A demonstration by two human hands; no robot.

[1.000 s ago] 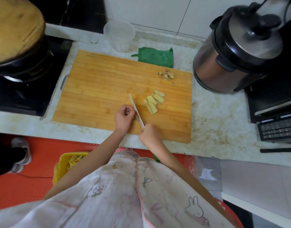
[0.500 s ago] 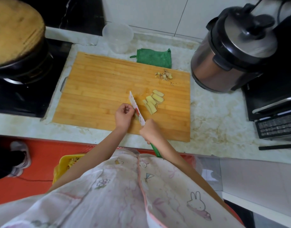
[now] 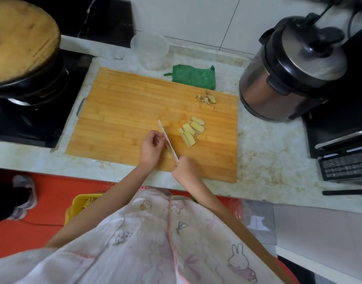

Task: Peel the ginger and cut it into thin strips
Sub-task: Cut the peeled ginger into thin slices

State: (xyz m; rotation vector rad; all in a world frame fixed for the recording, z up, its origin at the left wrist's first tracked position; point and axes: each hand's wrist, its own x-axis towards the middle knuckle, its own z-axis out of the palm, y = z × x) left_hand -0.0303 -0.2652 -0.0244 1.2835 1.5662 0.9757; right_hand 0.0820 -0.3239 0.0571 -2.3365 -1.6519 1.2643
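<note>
**Right hand on the knife, left hand steadying ginger**

From the head camera: the right hand (image 3: 185,168) is wrapped round the handle of a knife (image 3: 166,136), near the front edge of the cutting board (image 3: 125,111). The thin pale blade runs away from the person, up and to the left, with its tip over bare wood. The left hand (image 3: 150,146) sits just to the left of the blade with its fingers curled down. They press on a small piece of ginger (image 3: 168,149) right at the blade. Only a yellowish sliver of that piece shows, and the rest is hidden by the fingers and the knife.

Just to the right of the blade, apart from both hands, a cluster of ginger slices (image 3: 191,131) lies on the board, pale yellow and overlapping. Near the board's far right corner lies a small heap of peel scraps (image 3: 205,98).

The board lies on a mottled stone counter (image 3: 268,156). Behind its far edge are a folded green cloth (image 3: 193,76) and, left of that, a clear plastic cup (image 3: 149,51). A pressure cooker (image 3: 292,64) stands to the right of the board. On the left, a black pan (image 3: 32,87) under a round wooden lid (image 3: 20,37) sits on the stove. Lower down, a pale printed apron (image 3: 155,242) fills the foreground, with a yellow basket (image 3: 80,202) on the red floor beside it.
</note>
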